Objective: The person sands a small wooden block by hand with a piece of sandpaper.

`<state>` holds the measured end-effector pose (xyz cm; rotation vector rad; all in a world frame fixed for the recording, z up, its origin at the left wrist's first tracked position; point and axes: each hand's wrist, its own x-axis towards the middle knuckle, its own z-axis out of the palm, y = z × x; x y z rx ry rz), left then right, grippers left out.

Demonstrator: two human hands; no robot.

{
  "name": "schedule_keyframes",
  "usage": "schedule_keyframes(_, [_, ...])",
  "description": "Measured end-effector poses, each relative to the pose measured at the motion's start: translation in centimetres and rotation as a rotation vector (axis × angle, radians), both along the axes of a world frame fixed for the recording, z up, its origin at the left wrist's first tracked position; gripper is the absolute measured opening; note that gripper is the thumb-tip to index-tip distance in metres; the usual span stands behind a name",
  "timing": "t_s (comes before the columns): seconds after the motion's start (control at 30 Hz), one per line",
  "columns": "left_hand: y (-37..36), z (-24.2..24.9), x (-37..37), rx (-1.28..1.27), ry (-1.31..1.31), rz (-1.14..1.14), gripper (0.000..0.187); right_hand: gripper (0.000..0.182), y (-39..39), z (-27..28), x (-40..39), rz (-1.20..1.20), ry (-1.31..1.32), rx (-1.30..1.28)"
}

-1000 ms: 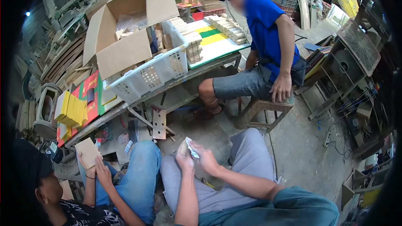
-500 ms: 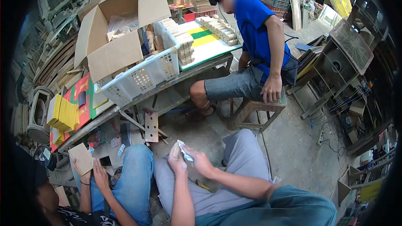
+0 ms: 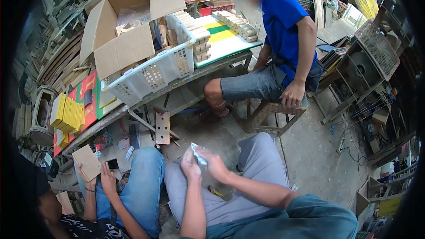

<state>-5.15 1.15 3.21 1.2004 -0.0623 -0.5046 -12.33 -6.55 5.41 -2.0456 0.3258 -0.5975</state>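
Above my lap, my left hand (image 3: 191,168) is closed round a small wooden piece, mostly covered by the fingers. My right hand (image 3: 214,164) grips a crumpled whitish sheet (image 3: 199,155) and presses it against the side of that piece. The two hands nearly touch, and the right one is slightly blurred. Below them are my grey-covered legs (image 3: 261,163).
At left, a co-worker's hands hold a flat wooden board (image 3: 86,163). A person in a blue shirt (image 3: 285,31) sits on a stool (image 3: 276,117). The bench bears a cardboard box (image 3: 124,48), a white crate (image 3: 152,79) and yellow pieces (image 3: 68,114).
My right hand has shifted slightly right and up along the piece. The person in blue leans more to the right. The whole view has moved a little.
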Motion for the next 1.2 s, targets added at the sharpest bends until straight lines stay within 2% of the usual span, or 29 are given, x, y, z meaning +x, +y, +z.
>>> schedule_keyframes(0.07, [0.0,0.4,-0.5,-0.090,0.044,-0.003,0.036,0.053,0.0,0.6,0.0,-0.044,-0.019,-0.031])
schedule_keyframes(0.13, [-0.2,0.7,-1.8,0.011,-0.121,-0.037,0.035,0.060,-1.5,-0.5,0.9,-0.080,0.049,0.040])
schedule_keyframes(0.17, [0.0,0.2,-2.2,0.031,-0.117,-0.065,0.036,0.064,-2.3,-0.4,1.1,-0.081,0.089,0.018])
schedule_keyframes(0.27, [-0.3,-0.3,-0.3,0.048,-0.001,0.018,0.037,0.063,-0.7,0.2,0.1,-0.030,0.071,0.006])
schedule_keyframes(0.33, [-0.3,0.1,0.1,-0.027,-0.024,0.015,0.036,0.062,-0.3,0.5,0.2,-0.017,0.038,-0.005])
schedule_keyframes(0.4, [-0.2,0.9,-1.0,0.018,-0.103,-0.037,0.034,0.059,-1.1,0.0,0.7,-0.073,0.012,0.018])
schedule_keyframes(0.43, [-0.2,1.1,-1.5,0.160,-0.130,-0.078,0.031,0.055,-1.9,-0.1,1.1,-0.102,0.064,0.070])
schedule_keyframes(0.53, [-0.5,0.3,-0.8,0.108,-0.169,-0.052,0.028,0.052,-1.4,0.3,0.9,-0.091,0.000,0.107])
schedule_keyframes(0.57, [-0.5,0.3,0.0,0.011,-0.036,-0.006,0.029,0.051,-0.6,0.8,0.3,-0.050,-0.026,0.083])
schedule_keyframes(0.6, [-0.3,1.0,0.0,0.010,-0.013,0.025,0.031,0.050,-0.1,0.7,0.2,-0.041,-0.031,0.022])
schedule_keyframes(0.7, [-0.4,2.0,-1.4,0.005,-0.074,-0.044,0.031,0.052,-1.1,0.7,1.0,-0.100,-0.051,-0.030])
schedule_keyframes(0.73, [-0.3,1.6,-1.8,0.031,-0.114,-0.066,0.031,0.055,-1.7,-0.1,1.2,-0.083,0.027,-0.023])
schedule_keyframes(0.77, [-0.2,1.2,-1.9,0.058,-0.155,-0.082,0.031,0.058,-2.1,-0.9,1.1,-0.062,0.103,-0.012])
schedule_keyframes(0.8, [0.1,0.5,-1.0,0.046,-0.162,-0.095,0.031,0.063,-1.2,-0.3,0.6,-0.031,0.049,0.074])
schedule_keyframes(0.87, [0.4,-0.8,0.7,0.011,-0.065,-0.026,0.035,0.060,0.4,1.7,-0.1,0.017,-0.023,0.009])
schedule_keyframes(0.9, [0.3,0.9,0.3,0.006,-0.058,-0.042,0.036,0.057,0.4,2.6,-0.2,0.003,-0.042,-0.022])
schedule_keyframes(1.0, [0.2,1.1,-1.8,-0.026,-0.154,-0.084,0.034,0.057,-1.9,-0.4,1.2,-0.059,0.042,0.016])
schedule_keyframes(1.07, [0.5,0.7,-0.7,0.036,-0.176,-0.117,0.033,0.054,-1.1,-0.9,0.9,-0.076,0.067,0.009])
schedule_keyframes(1.13, [0.4,0.8,1.2,-0.046,-0.013,-0.064,0.041,0.047,0.6,0.0,0.3,-0.021,-0.070,-0.024])
schedule_keyframes(1.2, [-0.3,1.0,-0.2,-0.035,0.002,-0.045,0.039,0.047,-0.5,0.4,0.4,-0.033,-0.079,-0.022])
